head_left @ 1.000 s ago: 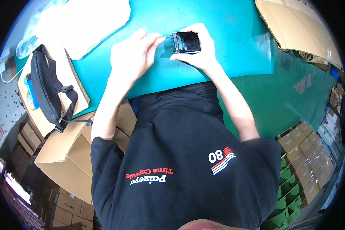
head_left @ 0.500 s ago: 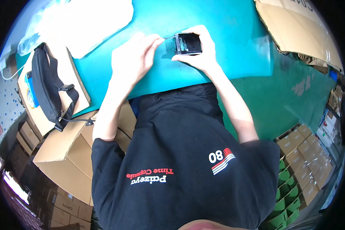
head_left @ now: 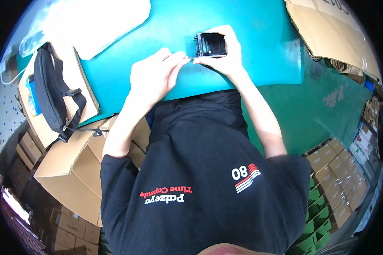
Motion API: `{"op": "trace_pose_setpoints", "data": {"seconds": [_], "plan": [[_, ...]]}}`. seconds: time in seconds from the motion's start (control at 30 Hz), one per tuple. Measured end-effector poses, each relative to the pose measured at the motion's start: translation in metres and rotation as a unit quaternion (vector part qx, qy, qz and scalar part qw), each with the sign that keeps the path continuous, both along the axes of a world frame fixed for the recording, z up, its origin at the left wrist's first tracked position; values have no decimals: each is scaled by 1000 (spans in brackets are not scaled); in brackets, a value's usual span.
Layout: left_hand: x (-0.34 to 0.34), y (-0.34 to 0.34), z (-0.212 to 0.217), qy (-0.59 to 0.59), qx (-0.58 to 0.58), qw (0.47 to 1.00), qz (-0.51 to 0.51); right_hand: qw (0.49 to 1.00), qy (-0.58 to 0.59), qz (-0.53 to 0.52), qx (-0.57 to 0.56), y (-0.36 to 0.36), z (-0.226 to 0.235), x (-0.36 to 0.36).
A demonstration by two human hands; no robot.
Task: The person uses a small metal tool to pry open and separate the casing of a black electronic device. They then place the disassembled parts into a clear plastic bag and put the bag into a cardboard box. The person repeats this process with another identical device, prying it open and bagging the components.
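Observation:
My right hand (head_left: 229, 54) wraps round a small black open-fronted plastic case (head_left: 212, 44), thumb along its near side and fingers over its far side. A pale frame edges the case's open side, and small parts on its left face are too small to name. To the left, my left hand (head_left: 159, 74) is closed in a pinch. Between its fingertips and the near left corner of the case runs a thin, dark, pin-like piece (head_left: 192, 57), whose kind I cannot make out. Both hands are above the turquoise mat (head_left: 259, 63).
White plastic sheeting (head_left: 102, 25) covers the far left. A black waist bag (head_left: 51, 89) lies on cardboard at the left, beside an open carton (head_left: 76, 170). Brown cardboard (head_left: 332, 29) stands at the far right. Stacked small boxes (head_left: 336, 178) and green dividers (head_left: 312, 221) sit lower right.
My left hand has moved right and nearer to me, taking the thin piece from the far left side of the case to its near left corner. The case has shifted slightly right.

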State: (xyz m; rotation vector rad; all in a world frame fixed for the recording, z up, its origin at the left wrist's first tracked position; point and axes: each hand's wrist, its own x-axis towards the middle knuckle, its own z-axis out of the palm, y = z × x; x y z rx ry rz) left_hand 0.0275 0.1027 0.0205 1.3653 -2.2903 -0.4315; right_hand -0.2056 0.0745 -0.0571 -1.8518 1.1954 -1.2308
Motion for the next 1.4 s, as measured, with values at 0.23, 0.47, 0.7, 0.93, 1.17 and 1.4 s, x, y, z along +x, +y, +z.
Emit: {"op": "trace_pose_setpoints", "data": {"seconds": [0.23, 0.47, 0.7, 0.93, 1.17, 1.4], "plan": [[-2, -12, -3, -15, -45, 999, 10, 1000, 14, -1, -4, 0, 3, -1], [-4, -35, -18, 57, -76, 993, 68, 992, -109, 25, 65, 2, 8, -2], [-10, -5, 53, 236, 244, 938, 74, 874, -399, 85, 265, 31, 48, 9], [-8, 6, 68, 252, 246, 935, 41, 862, -405, 101, 287, 38, 63, 20], [-5, 8, 70, 249, 231, 940, 27, 853, -406, 114, 309, 41, 73, 23], [-2, 11, 78, 231, 217, 948, 29, 848, -406, 127, 316, 43, 76, 24]]}}
